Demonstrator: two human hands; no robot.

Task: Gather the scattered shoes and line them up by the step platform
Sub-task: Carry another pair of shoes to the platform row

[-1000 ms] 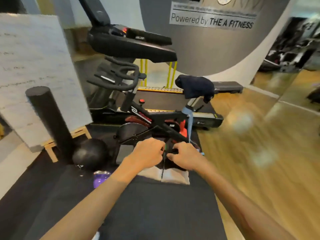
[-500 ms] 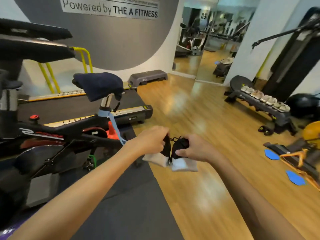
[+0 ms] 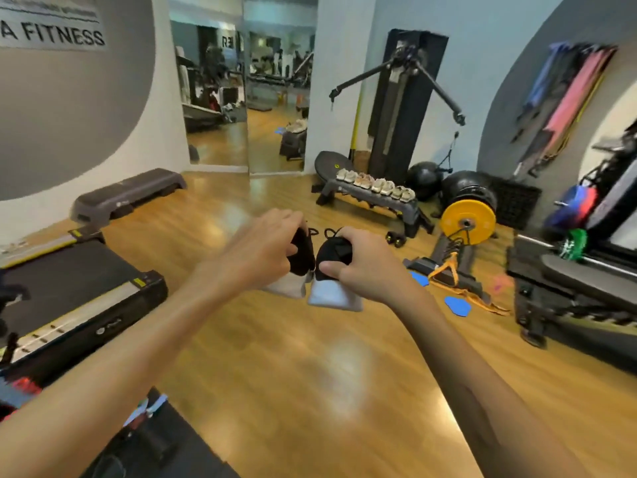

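Note:
I carry a pair of black shoes with white soles in front of me above the wooden floor. My left hand (image 3: 262, 248) grips the left black shoe (image 3: 299, 260). My right hand (image 3: 370, 262) grips the right black shoe (image 3: 332, 267). The two shoes hang side by side, nearly touching. A grey step platform (image 3: 127, 194) lies by the wall at the far left. Several light-coloured shoes (image 3: 375, 183) stand in a row on a dark bench (image 3: 389, 205) at the far right.
A treadmill (image 3: 69, 294) runs along the left. A yellow weight plate (image 3: 468, 221), black balls, a cable machine (image 3: 400, 108) and a rack of gear crowd the right. Blue pads (image 3: 456, 305) and an orange strap lie on the floor. Mirrors stand ahead.
My view has swung right, away from the exercise bike toward the open wooden floor. Both hands still hold the black shoes and have moved with me.

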